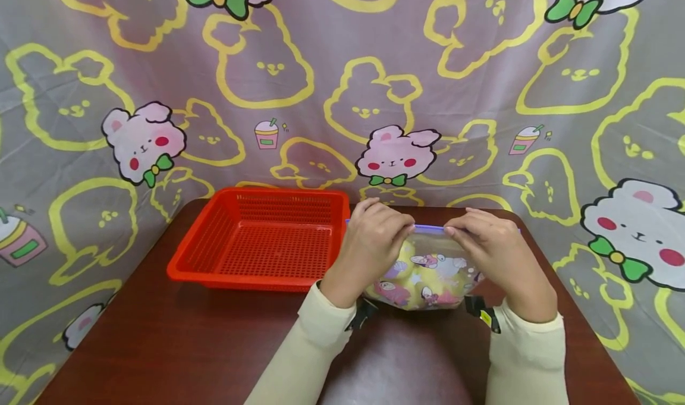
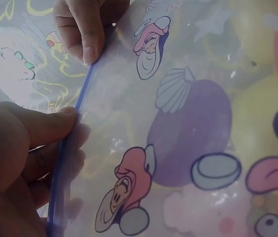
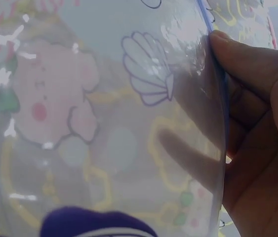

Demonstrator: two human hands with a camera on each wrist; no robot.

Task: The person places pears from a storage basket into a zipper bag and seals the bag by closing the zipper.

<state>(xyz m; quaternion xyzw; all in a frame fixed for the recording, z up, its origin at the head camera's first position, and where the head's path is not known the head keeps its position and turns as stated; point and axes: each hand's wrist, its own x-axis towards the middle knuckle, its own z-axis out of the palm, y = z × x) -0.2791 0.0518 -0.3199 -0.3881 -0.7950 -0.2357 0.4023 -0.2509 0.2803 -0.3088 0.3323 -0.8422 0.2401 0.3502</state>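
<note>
Both hands hold a clear zip bag [image 1: 428, 274] printed with cartoon shells and characters, upright over the table. Yellow contents show through its plastic. My left hand [image 1: 373, 244] pinches the blue-purple zip edge [image 1: 430, 228] on the left, thumb in front and fingers behind, as the left wrist view shows. On the right part of the same edge, my right hand [image 1: 495, 253] pinches it with thumb and fingers. Through the film in the right wrist view [image 3: 193, 158] the fingers behind the bag show faintly.
A red plastic basket [image 1: 262, 283] with perforated walls stands to the left of the bag, near the back of the brown table [image 1: 214, 339]. Behind the table hangs a cartoon-print cloth [image 1: 299, 48], which also runs along both sides.
</note>
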